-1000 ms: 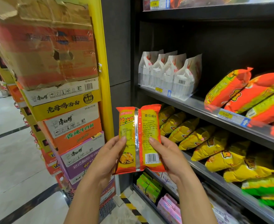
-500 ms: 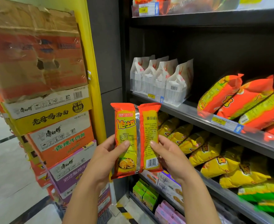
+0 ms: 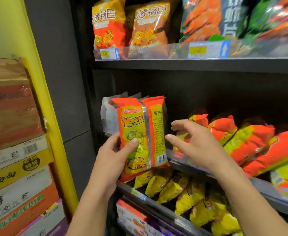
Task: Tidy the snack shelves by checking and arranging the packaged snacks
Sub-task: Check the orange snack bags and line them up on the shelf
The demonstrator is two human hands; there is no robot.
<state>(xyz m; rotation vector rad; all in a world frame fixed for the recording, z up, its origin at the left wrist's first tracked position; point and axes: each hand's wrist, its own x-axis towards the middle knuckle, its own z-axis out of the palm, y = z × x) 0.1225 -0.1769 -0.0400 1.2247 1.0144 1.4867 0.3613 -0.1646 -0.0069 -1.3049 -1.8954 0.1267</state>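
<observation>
My left hand [image 3: 113, 159] grips an orange and yellow snack packet [image 3: 142, 135] by its lower left edge, back side facing me, upright in front of the middle shelf [image 3: 267, 198]. Just to the packet's right, my right hand [image 3: 196, 143] hovers with fingers spread, holding nothing. Behind that hand, matching orange and yellow packets [image 3: 252, 143] lie in a slanted row on the middle shelf. White packets [image 3: 109, 116] stand at the shelf's left end, partly hidden by the held packet.
Yellow snack bags [image 3: 182, 189] fill the shelf below. Orange bags [image 3: 109, 24] and dark prawn-cracker bags [image 3: 225, 19] stand on the top shelf [image 3: 191, 65] behind price tags. Stacked noodle cartons [image 3: 15, 150] and a yellow pillar [image 3: 43, 99] are at left.
My right hand has let go of the packet and opened beside it. The left hand has lifted the packet up toward the middle shelf, and my view has tilted upward.
</observation>
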